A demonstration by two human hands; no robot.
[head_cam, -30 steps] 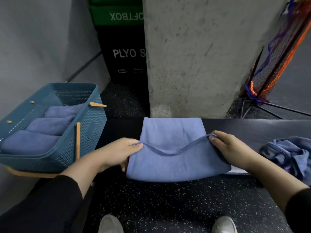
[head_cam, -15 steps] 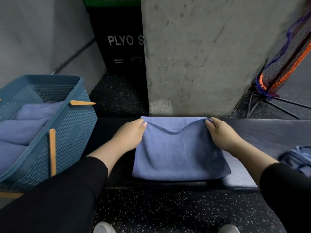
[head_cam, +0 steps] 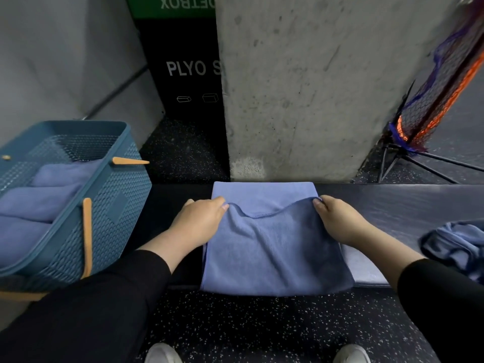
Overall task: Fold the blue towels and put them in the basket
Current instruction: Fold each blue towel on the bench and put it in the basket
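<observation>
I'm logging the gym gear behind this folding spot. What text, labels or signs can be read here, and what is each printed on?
"PLYO S", cut off by the concrete pillar: white letters on the black box.
"OFTBOX", upside down and mirrored, cut off at the frame's top: pale letters on the green box.
Two small box outlines, no words: on the black box.
Nothing readable on the basket or towels.

Dim, even light is falling from above; the wide lens is bending the edges, and everything is looking slightly soft.
</observation>
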